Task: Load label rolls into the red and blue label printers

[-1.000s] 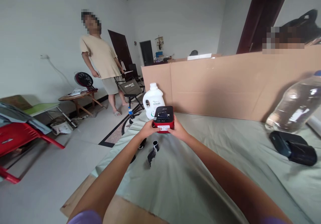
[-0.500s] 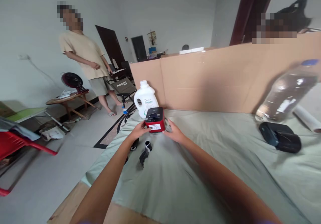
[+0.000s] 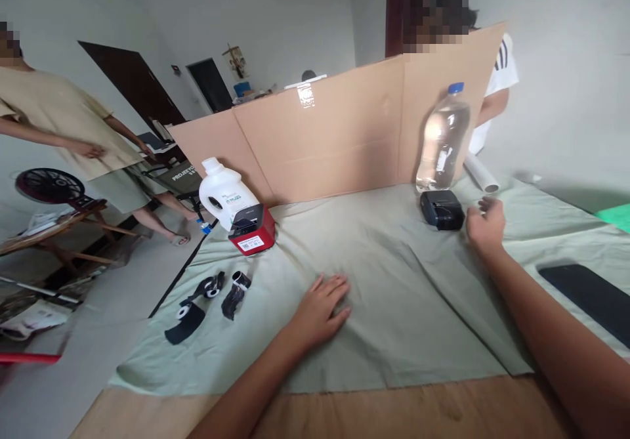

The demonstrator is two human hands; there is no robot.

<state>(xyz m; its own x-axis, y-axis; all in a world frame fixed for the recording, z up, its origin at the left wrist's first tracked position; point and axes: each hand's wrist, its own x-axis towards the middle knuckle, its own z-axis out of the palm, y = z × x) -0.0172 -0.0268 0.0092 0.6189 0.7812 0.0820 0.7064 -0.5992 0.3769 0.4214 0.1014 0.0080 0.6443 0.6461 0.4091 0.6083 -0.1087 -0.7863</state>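
Bare left hand (image 3: 319, 311) of the person is lying palm down, fingers spread and grasping nothing, over the pale green cloth (image 3: 384, 281); whether it is pressing on the fabric or hovering just above it cannot be told. Its partner, the right hand (image 3: 485, 226), is hovering just beside a squat black rounded plastic device (image 3: 441, 210), its fingers partly curled. Nothing is showing within that grasp, but whether the fingertips are touching the device cannot be made out.

As to progress, the red-and-black box-shaped machine with a white label (image 3: 253, 230) is standing on the cloth in front of a white plastic jug (image 3: 226, 193), with no hand on it, so its placing seems to be done for now. Three small dark rolls with loose black strips (image 3: 189, 326) are lying nearer the person, on the left, untouched.

What is left seems to be centring on the black device: it is sitting on the cloth in front of a large clear plastic bottle with a blue cap (image 3: 445, 140), and nothing is showing it gripped or lifted. A hollow white tube (image 3: 481, 173) is lying behind the right hand, also unheld, and a flat dark slab (image 3: 585, 294) is lying to the right of that forearm.
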